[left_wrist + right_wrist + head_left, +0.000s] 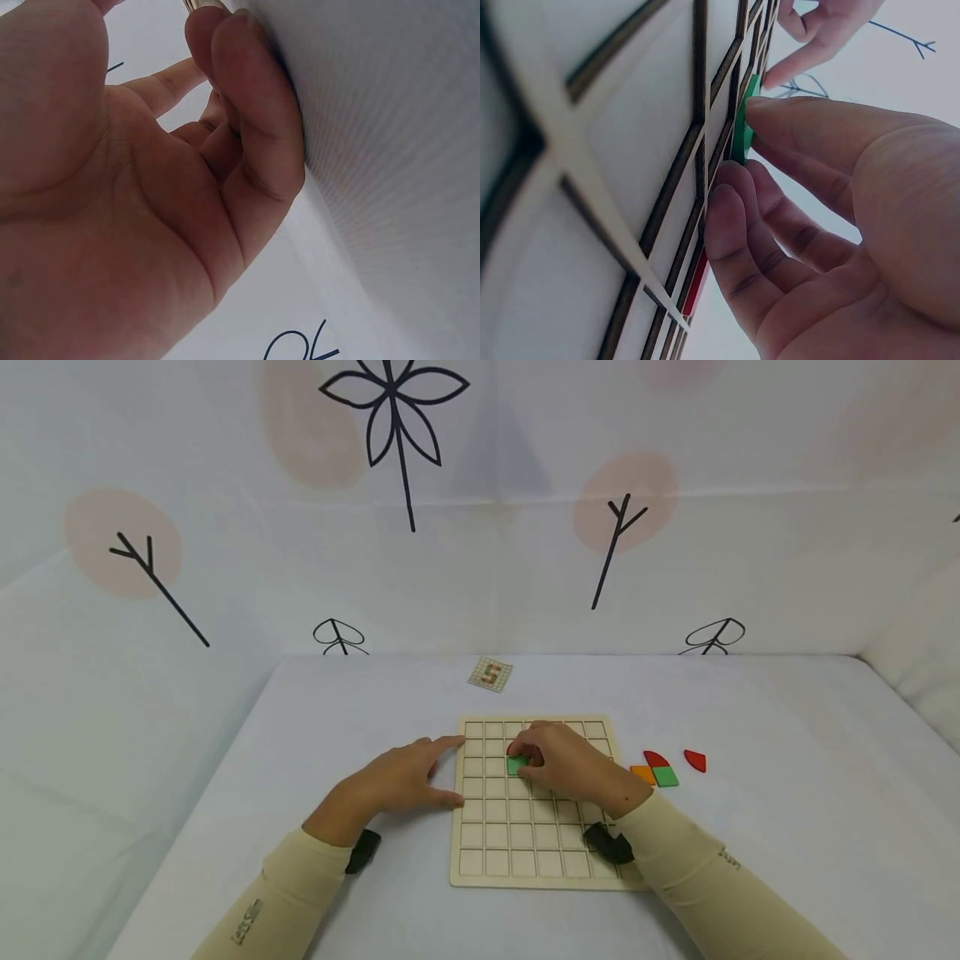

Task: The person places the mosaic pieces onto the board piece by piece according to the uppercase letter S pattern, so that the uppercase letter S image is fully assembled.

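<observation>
A square-grid wooden board (495, 837) lies flat on the white table. My right hand (564, 764) is over its upper middle, pinching a green tile (515, 766) between thumb and fingertips at one grid cell. In the right wrist view the green tile (745, 120) stands out at the board surface beside the thumb. A red piece (509, 747) shows just above the green one, partly covered by the fingers. My left hand (397, 779) rests at the board's left edge, index finger and thumb spread and touching it; in the left wrist view (150, 180) its other fingers bend loosely.
Right of the board lie an orange tile (642, 774), a red quarter-round tile (656, 758), a green tile (665, 777) and another red quarter-round tile (695, 761). A small pattern card (491, 674) lies beyond the board. Printed cloth (495, 568) hangs behind the table.
</observation>
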Demonstrator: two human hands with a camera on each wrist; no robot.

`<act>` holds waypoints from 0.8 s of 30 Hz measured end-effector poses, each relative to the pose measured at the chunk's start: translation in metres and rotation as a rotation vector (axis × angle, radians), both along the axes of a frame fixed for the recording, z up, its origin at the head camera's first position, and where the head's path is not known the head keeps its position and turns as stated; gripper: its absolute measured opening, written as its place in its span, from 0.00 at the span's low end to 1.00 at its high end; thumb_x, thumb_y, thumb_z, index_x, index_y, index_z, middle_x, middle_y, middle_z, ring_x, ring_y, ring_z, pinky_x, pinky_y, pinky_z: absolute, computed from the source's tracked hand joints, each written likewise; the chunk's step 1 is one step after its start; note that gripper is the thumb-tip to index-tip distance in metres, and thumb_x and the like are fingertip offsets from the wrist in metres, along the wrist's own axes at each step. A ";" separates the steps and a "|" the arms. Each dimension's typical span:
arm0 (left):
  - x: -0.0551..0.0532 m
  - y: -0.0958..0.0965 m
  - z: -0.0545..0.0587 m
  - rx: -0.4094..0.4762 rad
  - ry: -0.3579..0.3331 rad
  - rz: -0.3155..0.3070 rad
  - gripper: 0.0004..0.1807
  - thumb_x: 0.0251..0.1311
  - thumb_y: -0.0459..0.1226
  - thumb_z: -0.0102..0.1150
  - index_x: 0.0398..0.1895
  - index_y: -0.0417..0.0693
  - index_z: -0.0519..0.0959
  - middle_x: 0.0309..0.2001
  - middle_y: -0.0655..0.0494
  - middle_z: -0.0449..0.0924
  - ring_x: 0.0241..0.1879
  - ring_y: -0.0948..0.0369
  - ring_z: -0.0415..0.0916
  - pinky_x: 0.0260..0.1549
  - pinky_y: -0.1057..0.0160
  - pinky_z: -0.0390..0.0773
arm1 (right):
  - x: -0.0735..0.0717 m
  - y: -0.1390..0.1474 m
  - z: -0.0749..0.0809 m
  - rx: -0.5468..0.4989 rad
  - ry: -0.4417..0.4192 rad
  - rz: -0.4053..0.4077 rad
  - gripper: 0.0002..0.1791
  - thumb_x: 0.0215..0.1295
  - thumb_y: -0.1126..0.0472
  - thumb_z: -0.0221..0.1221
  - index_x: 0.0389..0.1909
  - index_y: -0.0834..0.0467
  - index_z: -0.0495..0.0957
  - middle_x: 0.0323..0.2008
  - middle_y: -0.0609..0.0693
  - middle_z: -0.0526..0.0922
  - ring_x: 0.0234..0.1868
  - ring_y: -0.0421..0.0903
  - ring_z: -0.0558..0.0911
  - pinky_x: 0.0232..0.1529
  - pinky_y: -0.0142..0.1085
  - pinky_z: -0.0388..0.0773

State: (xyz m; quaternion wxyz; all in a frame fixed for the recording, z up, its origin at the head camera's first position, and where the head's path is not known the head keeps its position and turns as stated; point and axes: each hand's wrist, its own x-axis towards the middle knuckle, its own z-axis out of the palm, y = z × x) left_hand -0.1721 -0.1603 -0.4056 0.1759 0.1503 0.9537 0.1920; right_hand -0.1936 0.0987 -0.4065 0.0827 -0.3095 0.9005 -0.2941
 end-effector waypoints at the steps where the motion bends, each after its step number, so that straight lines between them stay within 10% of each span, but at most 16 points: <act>1: 0.000 0.000 0.000 0.000 0.000 -0.001 0.49 0.51 0.58 0.72 0.76 0.66 0.60 0.34 0.56 0.70 0.31 0.61 0.67 0.31 0.61 0.66 | 0.000 0.000 0.000 0.001 0.001 -0.001 0.09 0.62 0.66 0.67 0.44 0.59 0.85 0.36 0.47 0.81 0.35 0.40 0.76 0.39 0.31 0.75; 24: 0.001 0.000 0.001 0.007 -0.005 0.005 0.49 0.51 0.59 0.72 0.76 0.65 0.60 0.34 0.56 0.70 0.31 0.60 0.67 0.31 0.60 0.66 | 0.009 0.005 0.012 0.037 0.043 -0.056 0.10 0.66 0.58 0.65 0.46 0.53 0.86 0.38 0.42 0.80 0.35 0.40 0.75 0.39 0.34 0.74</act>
